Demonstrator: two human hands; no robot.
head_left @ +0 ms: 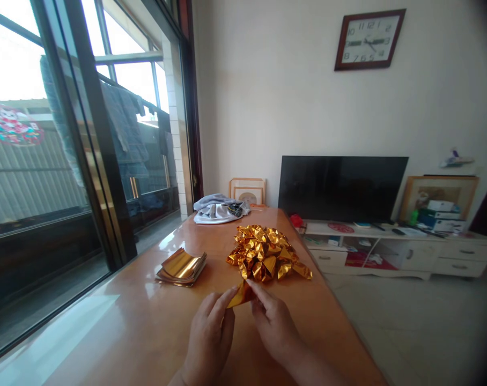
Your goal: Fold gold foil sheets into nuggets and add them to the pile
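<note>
On the glossy wooden table (155, 327) beside the window (46, 161), both hands (243, 327) pinch gold foil (240, 296).

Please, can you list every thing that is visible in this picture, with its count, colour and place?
gold foil sheet: one, gold, pinched between both hands above the table
folded foil pile: one heap, gold, table middle, just beyond the hands
flat foil stack: one stack, gold, table left of the heap
table: one, glossy orange-brown, runs along the window
cloth bundle: one, grey-white, far end of the table
picture frame: one, light wood, behind the cloth
television: one, black, on a white cabinet
wall clock: one, brown frame, upper wall
left hand: one, holds the sheet's left side
right hand: one, holds the sheet's right side
</note>
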